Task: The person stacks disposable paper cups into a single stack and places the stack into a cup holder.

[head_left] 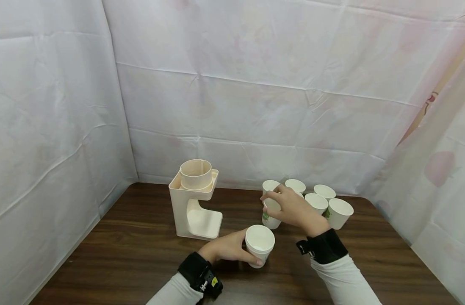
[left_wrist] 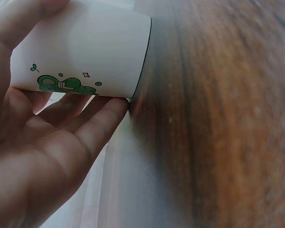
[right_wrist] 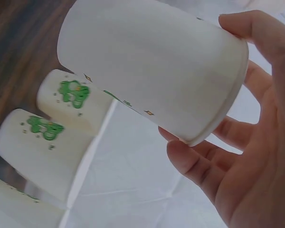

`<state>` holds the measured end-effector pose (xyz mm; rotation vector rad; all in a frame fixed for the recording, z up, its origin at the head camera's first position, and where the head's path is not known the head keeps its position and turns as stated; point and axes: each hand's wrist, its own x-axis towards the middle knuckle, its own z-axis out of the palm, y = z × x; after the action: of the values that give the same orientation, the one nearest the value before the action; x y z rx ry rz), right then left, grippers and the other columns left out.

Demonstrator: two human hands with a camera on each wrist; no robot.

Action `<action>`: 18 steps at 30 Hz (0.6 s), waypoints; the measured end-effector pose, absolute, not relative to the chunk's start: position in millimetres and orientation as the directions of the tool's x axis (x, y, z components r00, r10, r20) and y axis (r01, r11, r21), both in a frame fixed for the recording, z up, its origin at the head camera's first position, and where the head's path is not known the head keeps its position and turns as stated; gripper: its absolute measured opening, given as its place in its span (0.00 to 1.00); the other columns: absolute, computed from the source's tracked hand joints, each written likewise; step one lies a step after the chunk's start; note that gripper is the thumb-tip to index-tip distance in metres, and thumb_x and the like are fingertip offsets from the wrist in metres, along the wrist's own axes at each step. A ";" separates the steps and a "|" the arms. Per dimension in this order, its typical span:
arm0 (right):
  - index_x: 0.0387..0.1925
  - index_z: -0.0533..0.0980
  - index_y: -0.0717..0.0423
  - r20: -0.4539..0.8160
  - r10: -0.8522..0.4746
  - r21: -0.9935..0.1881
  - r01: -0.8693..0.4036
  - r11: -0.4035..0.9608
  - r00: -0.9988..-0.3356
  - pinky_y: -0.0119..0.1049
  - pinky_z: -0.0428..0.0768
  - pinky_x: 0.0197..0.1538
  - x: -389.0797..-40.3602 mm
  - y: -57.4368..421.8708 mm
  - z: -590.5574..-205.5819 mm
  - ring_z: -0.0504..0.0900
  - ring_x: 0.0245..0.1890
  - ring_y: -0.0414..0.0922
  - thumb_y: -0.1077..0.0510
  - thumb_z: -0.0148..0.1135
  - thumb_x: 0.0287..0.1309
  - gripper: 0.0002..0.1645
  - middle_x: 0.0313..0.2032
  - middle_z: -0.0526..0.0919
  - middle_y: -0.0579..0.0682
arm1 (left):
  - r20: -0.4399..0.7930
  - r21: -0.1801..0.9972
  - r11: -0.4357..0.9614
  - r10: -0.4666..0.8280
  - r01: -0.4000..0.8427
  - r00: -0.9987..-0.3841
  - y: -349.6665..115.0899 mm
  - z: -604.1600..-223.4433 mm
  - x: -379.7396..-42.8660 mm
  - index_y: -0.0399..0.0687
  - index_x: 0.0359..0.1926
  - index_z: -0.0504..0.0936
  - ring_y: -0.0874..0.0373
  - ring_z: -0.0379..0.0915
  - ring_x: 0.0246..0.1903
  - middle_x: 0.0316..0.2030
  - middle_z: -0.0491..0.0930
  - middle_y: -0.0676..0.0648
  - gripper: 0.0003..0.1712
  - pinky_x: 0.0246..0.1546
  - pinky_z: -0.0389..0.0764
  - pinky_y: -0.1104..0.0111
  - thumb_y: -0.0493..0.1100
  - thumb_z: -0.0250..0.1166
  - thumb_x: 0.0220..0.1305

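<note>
My left hand holds a white paper cup near the table's front, thumb on one side and fingers on the other. Doubled rims at its top suggest nested cups. Green cartoon print shows on this cup in the left wrist view, its base at the wooden surface. Farther back, my right hand reaches over another paper cup and grips it near the rim. The right wrist view shows that cup between thumb and fingertips, rim toward the palm.
Several more paper cups stand upright at the back right, close beside my right hand. Left of the hands is a cream plastic stand with a round tube on top and a low platform. White curtains enclose the wooden table.
</note>
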<state>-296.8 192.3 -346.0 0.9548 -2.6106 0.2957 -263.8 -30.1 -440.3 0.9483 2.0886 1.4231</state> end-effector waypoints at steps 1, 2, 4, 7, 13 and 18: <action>0.45 0.77 0.37 0.402 -0.586 -0.070 -0.661 0.747 -0.704 0.43 0.76 0.35 -295.1 192.1 -343.8 0.73 0.39 0.48 0.44 0.61 0.56 0.14 0.39 0.75 0.49 | 0.022 0.927 0.236 0.742 0.292 -0.670 -30.1 -440.2 -263.5 0.64 0.64 0.60 0.64 0.67 0.52 0.53 0.74 0.58 0.43 0.57 0.66 0.58 0.47 0.73 0.49; 0.44 0.78 0.37 0.415 -0.588 -0.069 -0.668 0.741 -0.694 0.43 0.77 0.35 -292.9 191.9 -341.2 0.74 0.39 0.49 0.45 0.61 0.56 0.13 0.39 0.75 0.49 | 0.022 0.926 0.238 0.740 0.292 -0.672 -30.1 -440.2 -263.3 0.64 0.64 0.60 0.64 0.67 0.52 0.52 0.74 0.58 0.43 0.57 0.66 0.59 0.47 0.73 0.49; 0.44 0.78 0.37 0.437 -0.594 -0.061 -0.681 0.730 -0.676 0.43 0.76 0.35 -289.1 191.5 -336.6 0.73 0.39 0.49 0.46 0.61 0.56 0.13 0.39 0.75 0.49 | 0.023 0.925 0.240 0.739 0.294 -0.673 -29.8 -440.2 -263.1 0.64 0.63 0.61 0.64 0.68 0.51 0.52 0.74 0.58 0.43 0.56 0.66 0.59 0.47 0.73 0.48; 0.44 0.78 0.37 0.459 -0.597 -0.054 -0.692 0.720 -0.657 0.43 0.76 0.36 -283.0 191.1 -329.9 0.73 0.40 0.48 0.47 0.60 0.56 0.13 0.40 0.75 0.49 | 0.024 0.924 0.242 0.738 0.297 -0.675 -29.6 -440.5 -263.3 0.64 0.63 0.61 0.64 0.68 0.51 0.51 0.75 0.58 0.42 0.55 0.67 0.60 0.47 0.73 0.48; 0.44 0.78 0.36 0.485 -0.602 -0.028 -0.699 0.715 -0.635 0.39 0.75 0.35 -271.2 190.2 -320.2 0.72 0.38 0.45 0.46 0.60 0.56 0.13 0.40 0.74 0.47 | 0.030 0.925 0.232 0.745 0.302 -0.667 -29.9 -441.1 -263.4 0.63 0.62 0.62 0.64 0.68 0.50 0.51 0.75 0.58 0.42 0.55 0.67 0.61 0.46 0.73 0.48; 0.45 0.78 0.35 0.499 -0.608 -0.010 -0.706 0.708 -0.617 0.38 0.74 0.33 -260.3 188.4 -311.6 0.72 0.36 0.43 0.46 0.60 0.56 0.14 0.40 0.74 0.46 | 0.041 0.928 0.215 0.753 0.304 -0.657 -29.9 -442.2 -264.5 0.63 0.63 0.62 0.64 0.68 0.51 0.51 0.75 0.58 0.42 0.56 0.67 0.61 0.46 0.73 0.49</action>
<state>-260.3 188.4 -311.6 1.0082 -2.4491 0.2825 -264.5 -29.9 -442.2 0.9776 2.0745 1.4346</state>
